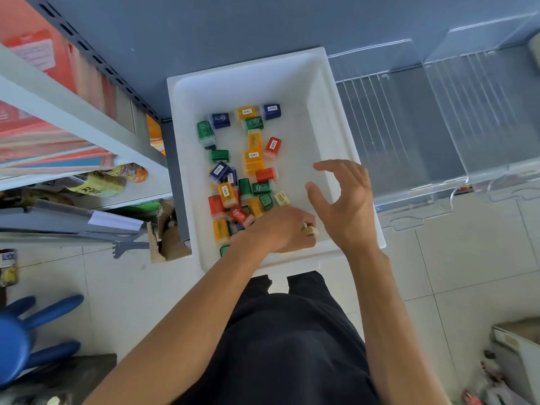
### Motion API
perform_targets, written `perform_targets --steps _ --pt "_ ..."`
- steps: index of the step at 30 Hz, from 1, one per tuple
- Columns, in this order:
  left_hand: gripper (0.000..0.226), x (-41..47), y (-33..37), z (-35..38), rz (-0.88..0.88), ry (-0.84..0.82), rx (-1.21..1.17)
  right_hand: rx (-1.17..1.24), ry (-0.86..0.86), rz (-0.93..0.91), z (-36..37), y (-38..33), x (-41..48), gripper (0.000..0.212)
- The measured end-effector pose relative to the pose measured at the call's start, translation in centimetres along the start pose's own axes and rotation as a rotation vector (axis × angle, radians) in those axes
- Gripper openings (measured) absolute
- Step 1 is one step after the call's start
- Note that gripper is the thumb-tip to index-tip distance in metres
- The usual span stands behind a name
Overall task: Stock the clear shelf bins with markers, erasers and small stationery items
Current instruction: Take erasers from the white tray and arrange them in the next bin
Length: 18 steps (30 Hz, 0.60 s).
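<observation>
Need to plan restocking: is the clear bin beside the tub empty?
Empty: the clear bin shows only its ribbed floor.

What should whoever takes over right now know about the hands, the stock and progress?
Left hand: inside the white tub, gripping a small pale item.
Right hand: open over the tub's right side, holding nothing.
Stock: the coloured small items lie loose in the tub, mostly left of centre.
Done: no stock shows in the clear bins beside the tub.
Left: move the tub's items into the bins.
</observation>
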<state>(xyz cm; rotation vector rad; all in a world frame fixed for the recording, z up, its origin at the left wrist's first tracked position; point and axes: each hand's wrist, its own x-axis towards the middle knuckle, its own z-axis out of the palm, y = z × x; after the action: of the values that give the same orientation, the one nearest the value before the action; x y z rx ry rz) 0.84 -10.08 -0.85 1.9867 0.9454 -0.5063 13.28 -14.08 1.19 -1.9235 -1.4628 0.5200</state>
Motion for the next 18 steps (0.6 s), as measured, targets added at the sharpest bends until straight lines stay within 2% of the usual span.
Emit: perform_targets --steps 2,4,7,9,15,18 --pt "0.026 -0.2 0.1 -0.1 0.043 0.019 0.058 -0.095 0.1 -0.011 0.4 -0.3 -0.5 0.025" --pt "0.023 -0.2 0.3 -0.3 0.1 0.047 0.117 -0.202 0.178 0.053 0.7 -0.5 -1.0 0.024" --pt "0.014 -0.3 0.6 -0.4 0.186 0.085 0.196 -0.316 0.121 0.115 0.7 -0.5 -1.0 0.03" --pt "0.02 -0.1 0.8 -0.6 0.221 0.105 0.215 -0.346 0.068 0.156 0.8 -0.5 -0.7 0.032" --pt "0.028 0.3 -0.2 0.1 0.203 0.052 0.12 -0.362 0.118 0.193 1.5 -0.7 -0.2 0.028" --pt "0.031 0.5 -0.2 0.6 0.198 0.094 0.128 -0.359 0.108 0.216 1.7 -0.6 -0.1 0.029"
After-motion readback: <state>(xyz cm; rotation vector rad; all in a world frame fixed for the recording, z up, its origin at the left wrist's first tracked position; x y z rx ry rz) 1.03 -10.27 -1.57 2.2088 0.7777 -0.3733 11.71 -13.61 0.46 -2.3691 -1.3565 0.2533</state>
